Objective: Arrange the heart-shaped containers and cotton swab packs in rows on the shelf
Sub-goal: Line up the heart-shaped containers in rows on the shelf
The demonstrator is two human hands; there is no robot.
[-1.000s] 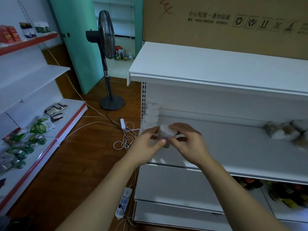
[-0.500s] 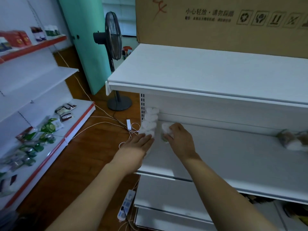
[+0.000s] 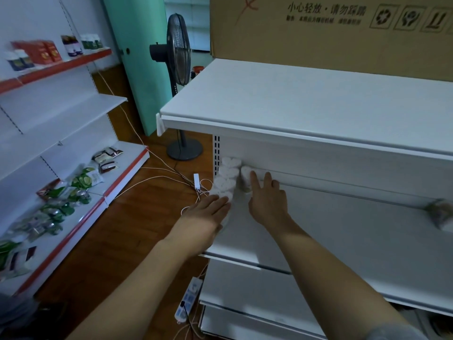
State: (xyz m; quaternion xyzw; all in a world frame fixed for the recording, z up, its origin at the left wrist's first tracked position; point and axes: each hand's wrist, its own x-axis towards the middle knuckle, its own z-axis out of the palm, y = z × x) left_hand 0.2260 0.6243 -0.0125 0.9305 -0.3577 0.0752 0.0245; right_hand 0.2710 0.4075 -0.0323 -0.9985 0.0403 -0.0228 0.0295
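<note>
- Landmark: white shelf (image 3: pixel 343 229), middle tier of a white rack, under the rack's top board.
- Heart-shaped containers (image 3: pixel 226 179) stand in one front-to-back row at the shelf's far-left end, touching one another, back one close to the rear wall.
- One more container (image 3: pixel 245 177) stands just beside that row, toward the shelf's middle, near the rear wall; starts a 2nd row.
- Right hand (image 3: pixel 267 200): over the shelf, fingers stretched out flat, fingertips (image 3: pixel 252 176) on the lone container; not wrapped round it.
- Left hand (image 3: pixel 208 214): at the shelf's front-left corner, palm down, fingers straight & together, tips against the front container of the row; grips nothing.
- Cotton swab packs (image 3: pixel 441 214): blurred bundle at the shelf's far-right end, well apart from both hands.
- Standing fan (image 3: pixel 180 69) on the floor beyond the shelf's left end.
</note>
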